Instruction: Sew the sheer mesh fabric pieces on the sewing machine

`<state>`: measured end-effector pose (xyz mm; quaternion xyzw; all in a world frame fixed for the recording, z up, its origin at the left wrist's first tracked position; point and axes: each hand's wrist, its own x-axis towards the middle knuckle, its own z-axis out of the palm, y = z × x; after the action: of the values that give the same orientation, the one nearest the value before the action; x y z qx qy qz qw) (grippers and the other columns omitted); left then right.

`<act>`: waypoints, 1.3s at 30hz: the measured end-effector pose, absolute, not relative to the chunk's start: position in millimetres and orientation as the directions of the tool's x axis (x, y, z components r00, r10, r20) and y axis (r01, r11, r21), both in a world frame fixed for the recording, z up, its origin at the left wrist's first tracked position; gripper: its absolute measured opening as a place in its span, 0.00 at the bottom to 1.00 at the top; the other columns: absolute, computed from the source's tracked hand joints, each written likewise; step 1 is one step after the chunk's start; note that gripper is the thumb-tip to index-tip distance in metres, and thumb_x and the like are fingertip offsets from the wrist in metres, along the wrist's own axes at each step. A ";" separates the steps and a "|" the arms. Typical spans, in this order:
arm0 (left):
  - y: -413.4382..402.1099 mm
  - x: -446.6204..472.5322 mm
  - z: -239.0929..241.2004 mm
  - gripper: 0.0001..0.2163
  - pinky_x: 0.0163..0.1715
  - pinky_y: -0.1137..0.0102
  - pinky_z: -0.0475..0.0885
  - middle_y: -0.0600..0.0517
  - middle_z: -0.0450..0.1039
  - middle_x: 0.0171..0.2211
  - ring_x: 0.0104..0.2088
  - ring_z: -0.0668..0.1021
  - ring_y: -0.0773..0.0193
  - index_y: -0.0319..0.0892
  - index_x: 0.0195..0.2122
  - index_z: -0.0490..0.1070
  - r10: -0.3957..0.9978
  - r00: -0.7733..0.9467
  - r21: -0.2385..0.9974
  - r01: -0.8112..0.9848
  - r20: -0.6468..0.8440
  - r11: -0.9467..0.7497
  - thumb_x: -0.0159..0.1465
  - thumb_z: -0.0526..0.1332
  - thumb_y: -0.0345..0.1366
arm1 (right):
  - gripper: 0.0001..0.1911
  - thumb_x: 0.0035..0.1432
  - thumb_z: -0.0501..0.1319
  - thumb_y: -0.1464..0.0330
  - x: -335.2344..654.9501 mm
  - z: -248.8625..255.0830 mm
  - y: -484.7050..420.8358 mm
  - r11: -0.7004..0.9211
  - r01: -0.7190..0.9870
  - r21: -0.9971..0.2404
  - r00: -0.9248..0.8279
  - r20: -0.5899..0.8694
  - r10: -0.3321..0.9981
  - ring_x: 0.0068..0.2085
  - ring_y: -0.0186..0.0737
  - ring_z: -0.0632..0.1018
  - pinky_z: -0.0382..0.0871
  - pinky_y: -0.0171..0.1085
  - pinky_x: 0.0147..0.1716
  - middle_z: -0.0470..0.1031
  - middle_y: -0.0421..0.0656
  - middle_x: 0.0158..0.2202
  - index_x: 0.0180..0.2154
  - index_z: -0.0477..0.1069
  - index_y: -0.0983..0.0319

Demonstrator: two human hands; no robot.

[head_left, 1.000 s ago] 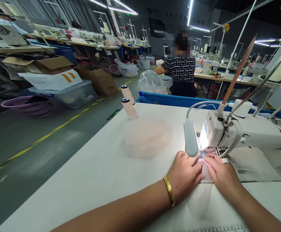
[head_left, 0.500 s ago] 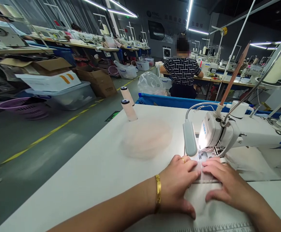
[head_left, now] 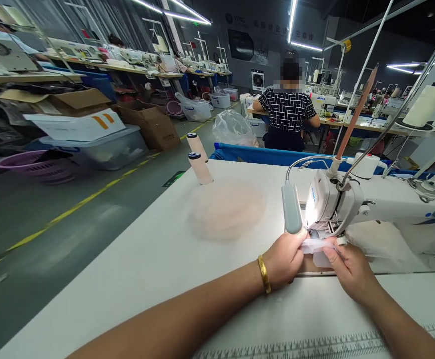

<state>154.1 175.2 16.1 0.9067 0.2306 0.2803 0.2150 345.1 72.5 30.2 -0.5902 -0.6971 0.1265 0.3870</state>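
Note:
A small piece of sheer white fabric [head_left: 315, 245] is stretched between my hands, just in front of the needle area of a white sewing machine [head_left: 324, 202]. My left hand [head_left: 286, 259], with a gold bangle at the wrist, is closed on the fabric's left end. On the right end, my right hand [head_left: 352, 267] pinches the fabric between thumb and fingers. A grey lamp head [head_left: 292, 207] on a bent metal neck hangs close above my left fingers. The machine's lit needle area is partly hidden behind the lamp and my fingers.
Two pale thread cones [head_left: 201, 168] stand at the white table's [head_left: 157, 264] far left edge. A printed ruler scale [head_left: 295, 346] runs along the front. Behind the table are a blue cloth trough [head_left: 254, 153] and a seated person [head_left: 290, 109]. Boxes and a purple basket [head_left: 38, 167] line the aisle.
Both hands were lying flat with fingers spread over fabric at the machine. Now they are closed on the fabric's ends, and the piece is lifted and held taut between them.

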 end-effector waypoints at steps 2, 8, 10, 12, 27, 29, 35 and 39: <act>176.6 158.0 14.9 0.06 0.29 0.69 0.66 0.53 0.66 0.28 0.29 0.70 0.61 0.45 0.31 0.59 0.571 0.720 0.546 0.316 0.394 -0.776 0.55 0.54 0.26 | 0.22 0.76 0.51 0.56 343.0 29.0 74.3 0.248 0.710 -0.659 0.044 0.393 0.918 0.28 0.42 0.77 0.72 0.37 0.30 0.76 0.40 0.26 0.32 0.72 0.58; 178.2 161.9 8.7 0.05 0.31 0.70 0.68 0.52 0.67 0.29 0.31 0.72 0.62 0.42 0.25 0.66 0.563 0.713 0.551 0.294 0.418 -0.781 0.55 0.58 0.25 | 0.24 0.75 0.51 0.53 342.6 28.6 76.0 0.233 0.635 -0.736 0.093 0.373 0.923 0.30 0.43 0.79 0.74 0.37 0.32 0.78 0.41 0.28 0.34 0.74 0.58; 177.5 162.1 8.4 0.06 0.31 0.71 0.68 0.53 0.68 0.28 0.31 0.73 0.63 0.41 0.24 0.68 0.559 0.716 0.565 0.277 0.417 -0.777 0.56 0.61 0.26 | 0.22 0.75 0.51 0.53 343.3 28.3 75.9 0.235 0.602 -0.763 0.095 0.361 0.928 0.35 0.44 0.80 0.75 0.37 0.35 0.80 0.43 0.32 0.37 0.76 0.59; 176.8 162.0 9.4 0.06 0.31 0.72 0.68 0.53 0.68 0.28 0.31 0.73 0.63 0.41 0.24 0.70 0.559 0.716 0.591 0.253 0.418 -0.766 0.57 0.64 0.27 | 0.21 0.76 0.51 0.54 344.0 28.4 75.7 0.244 0.581 -0.777 0.085 0.356 0.931 0.37 0.44 0.81 0.75 0.37 0.38 0.81 0.43 0.35 0.40 0.76 0.59; 153.2 135.7 6.1 0.08 0.41 0.64 0.69 0.54 0.79 0.34 0.37 0.77 0.64 0.43 0.28 0.75 0.282 0.796 0.305 0.129 0.536 -0.944 0.66 0.65 0.28 | 0.19 0.78 0.50 0.62 351.5 37.8 63.3 0.508 0.774 -0.377 -0.424 0.288 0.859 0.35 0.42 0.77 0.70 0.42 0.43 0.77 0.42 0.32 0.36 0.74 0.57; 152.0 135.2 5.2 0.07 0.40 0.63 0.69 0.54 0.80 0.35 0.37 0.78 0.64 0.44 0.31 0.77 0.274 0.794 0.286 0.132 0.542 -0.949 0.66 0.64 0.28 | 0.17 0.77 0.51 0.64 352.2 37.3 62.7 0.501 0.787 -0.360 -0.415 0.291 0.862 0.35 0.42 0.78 0.70 0.41 0.43 0.78 0.41 0.33 0.38 0.74 0.57; 161.4 138.1 4.5 0.07 0.39 0.64 0.68 0.51 0.80 0.35 0.37 0.78 0.61 0.44 0.34 0.78 0.280 0.784 0.254 0.161 0.555 -0.954 0.65 0.63 0.26 | 0.13 0.77 0.50 0.67 354.1 31.1 64.8 0.467 0.812 -0.350 -0.404 0.241 0.882 0.41 0.45 0.80 0.68 0.43 0.44 0.80 0.44 0.40 0.44 0.73 0.57; 169.2 139.9 0.9 0.09 0.38 0.65 0.68 0.52 0.81 0.37 0.36 0.78 0.60 0.43 0.35 0.78 0.300 0.789 0.270 0.177 0.536 -0.946 0.58 0.64 0.22 | 0.11 0.75 0.51 0.69 353.5 28.7 66.7 0.458 0.825 -0.332 -0.387 0.260 0.885 0.47 0.49 0.80 0.68 0.45 0.44 0.81 0.46 0.47 0.48 0.72 0.58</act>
<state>139.9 169.2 0.9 0.9402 0.1270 0.2988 0.1032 353.5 66.7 28.7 -0.5153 -0.8294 0.0741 0.2026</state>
